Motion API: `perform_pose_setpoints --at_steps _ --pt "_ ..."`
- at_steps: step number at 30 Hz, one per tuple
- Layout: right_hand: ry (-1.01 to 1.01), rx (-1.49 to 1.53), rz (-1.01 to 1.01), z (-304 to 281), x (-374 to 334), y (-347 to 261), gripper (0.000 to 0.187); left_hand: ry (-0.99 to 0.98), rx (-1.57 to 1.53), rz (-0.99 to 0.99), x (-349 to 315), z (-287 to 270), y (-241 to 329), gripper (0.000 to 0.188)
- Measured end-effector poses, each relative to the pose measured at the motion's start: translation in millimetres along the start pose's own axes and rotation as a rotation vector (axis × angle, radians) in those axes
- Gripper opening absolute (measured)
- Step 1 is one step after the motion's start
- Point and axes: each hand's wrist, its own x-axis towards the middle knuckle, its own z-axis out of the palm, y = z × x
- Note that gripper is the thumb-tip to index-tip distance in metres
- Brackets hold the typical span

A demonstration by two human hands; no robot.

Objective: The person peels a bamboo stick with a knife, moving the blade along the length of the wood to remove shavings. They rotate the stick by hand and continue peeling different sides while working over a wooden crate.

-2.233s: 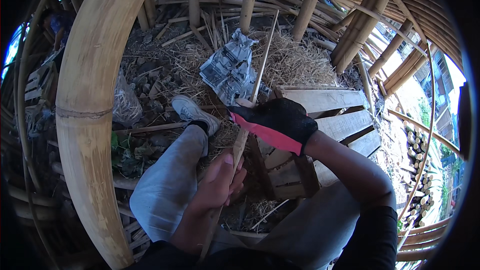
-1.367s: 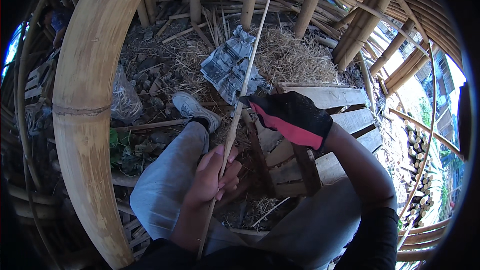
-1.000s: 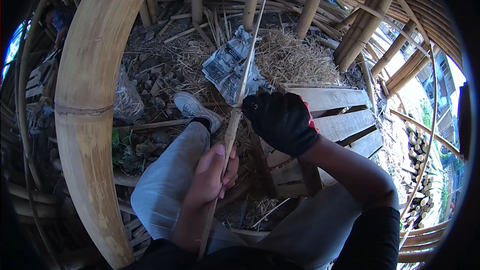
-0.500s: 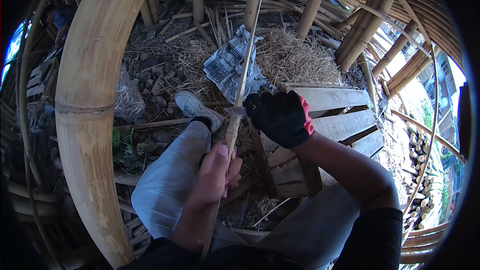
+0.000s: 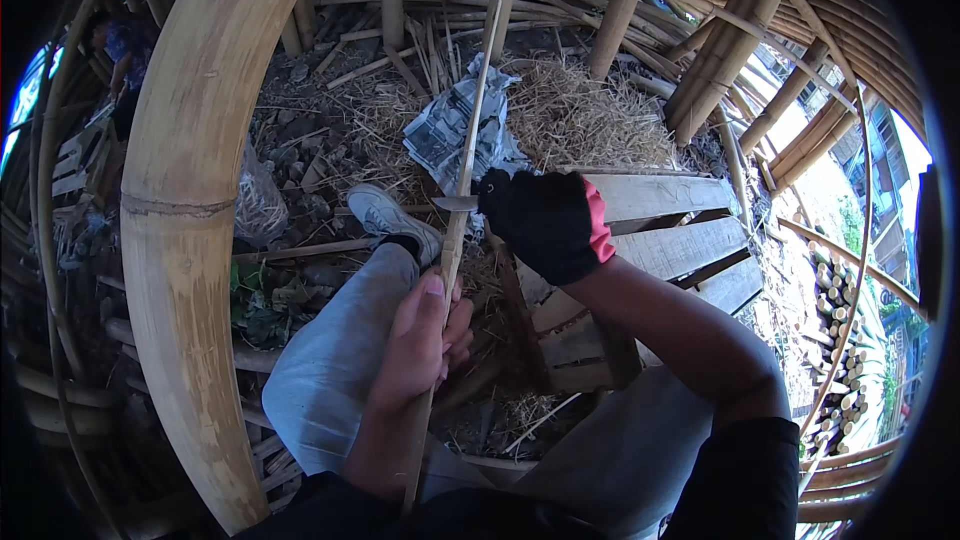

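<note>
My left hand [image 5: 420,345] is bare and grips a long thin bamboo strip [image 5: 470,130] that runs from my lap up and away over the ground. My right hand [image 5: 545,222] wears a black glove with a red cuff and is closed on the handle of a knife [image 5: 456,204], whose blade lies across the strip just above my left hand. My left leg in grey trousers and a white shoe [image 5: 385,215] stretches out to the left of the strip.
A thick curved bamboo pole [image 5: 190,190] crosses the left foreground. A wooden pallet [image 5: 660,240] lies under my right arm. Straw, crumpled newspaper [image 5: 445,130] and bamboo scraps cover the ground ahead. Bamboo poles form a lattice overhead and to the right.
My gloved right hand and the knife moved up the strip, away from my left hand, then settled against it again. My left hand kept its grip throughout.
</note>
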Motion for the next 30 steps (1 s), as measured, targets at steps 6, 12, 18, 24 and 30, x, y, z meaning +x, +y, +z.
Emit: perform_pose_setpoints --at_steps 6,12,18,24,30 --pt "-0.247 0.197 -0.016 -1 -2 7 0.011 -0.014 -0.142 -0.071 4 -18 -5 0.033" --pt "-0.380 0.092 -0.057 -37 -11 20 0.020 -0.079 -0.216 -0.026 3 -20 -8 0.034" --pt "-0.232 0.203 0.022 -33 -16 41 0.033 -0.047 0.083 0.042 -2 -16 4 0.035" --pt "-0.346 0.086 -0.073 -51 -13 33 0.027 -0.122 -0.195 -0.036 1 -10 2 0.036" --pt "-0.164 0.060 -0.130 -40 -19 22 0.027 -0.235 -0.422 -0.180 2 -19 -1 0.040"
